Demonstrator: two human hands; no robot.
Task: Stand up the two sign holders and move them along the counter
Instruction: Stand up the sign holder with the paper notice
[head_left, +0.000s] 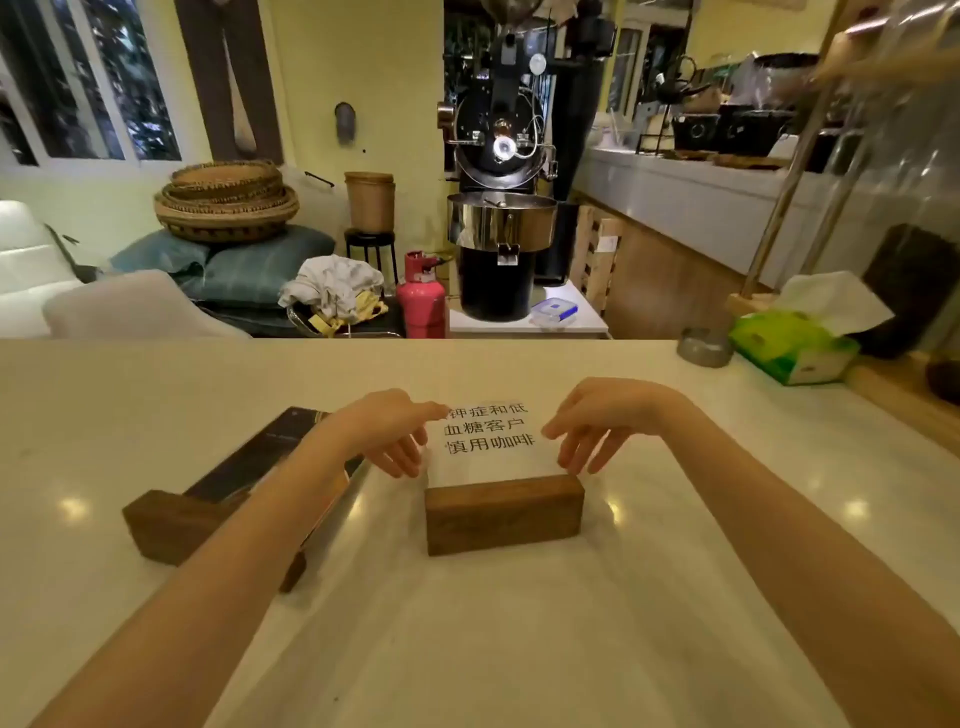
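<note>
One sign holder lies in the middle of the white counter (467, 649). It has a brown wooden base block (504, 514) nearest me and a white panel with black printed characters (488, 431) leaning away. My left hand (387, 436) is at the panel's left edge and my right hand (597, 421) at its right edge, fingers spread and curved down. I cannot tell whether they touch it. The second sign holder, with a dark panel (270, 457) and a wooden base (176, 525), lies flat to the left, partly under my left forearm.
A green tissue box (795, 348) and a small metal dish (705, 347) stand at the counter's far right. A wooden ledge (904, 395) borders the right side. Beyond the counter's far edge are a black coffee roaster (501, 208) and a pink cylinder (421, 296).
</note>
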